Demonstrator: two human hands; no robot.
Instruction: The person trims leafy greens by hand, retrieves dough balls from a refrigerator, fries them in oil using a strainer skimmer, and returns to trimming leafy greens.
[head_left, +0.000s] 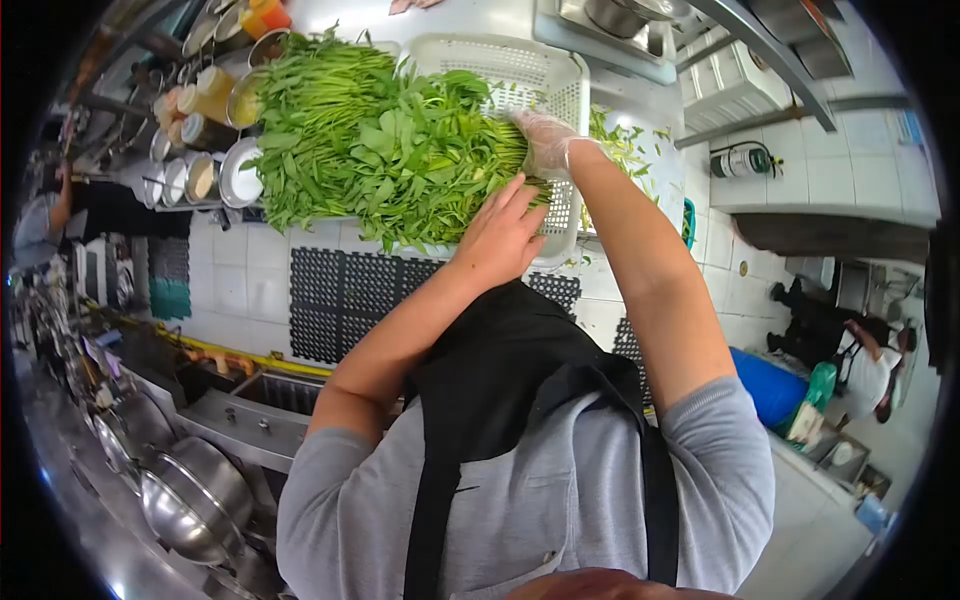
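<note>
A large heap of leafy green stems (390, 150) fills the left and middle of a white perforated basket (572, 75) and spreads past its left side. My left hand (502, 232), bare, lies on the stems at the basket's near edge with its fingers apart. In a clear plastic glove, my right hand (548, 143) rests at the cut ends of the stems, on the right side of the heap. Its fingertips are partly hidden by the glove and greens, so its hold is unclear.
Bowls and sauce bottles (212, 90) line the counter's left. Loose leaf scraps (625, 145) lie right of the basket. A metal pot (618, 15) stands at the back right. One person (868, 365) is at far right, another (42, 225) at far left.
</note>
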